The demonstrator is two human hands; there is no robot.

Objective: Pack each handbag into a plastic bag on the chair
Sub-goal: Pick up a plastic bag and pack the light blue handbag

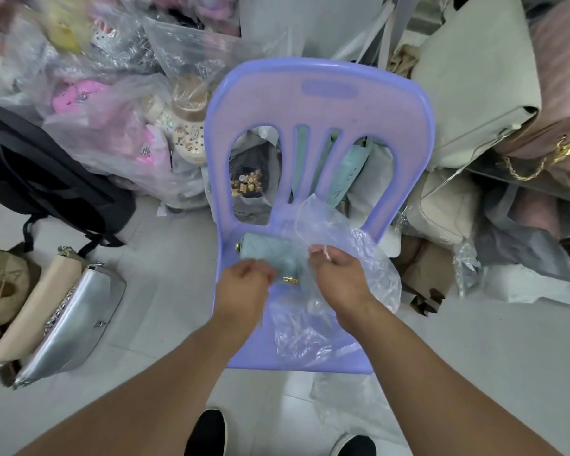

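A purple plastic chair (320, 103) stands in front of me. On its seat lies a small light-blue quilted handbag (266, 251) with gold hardware. A clear plastic bag (339, 245) is spread over the right half of the seat and partly covers the handbag. My left hand (244, 284) has curled fingers and pinches the bag's edge by the gold clasp. My right hand (336, 274) grips the plastic a little to the right, its fingertips pinching the film above the handbag.
A silver handbag (76, 314) and a beige handbag (33, 307) lie on the floor at left beside a black backpack (40, 172). Plastic-wrapped goods pile up behind left. Cream and pink handbags (487, 93) are stacked at right. More plastic film (349, 403) lies by my feet.
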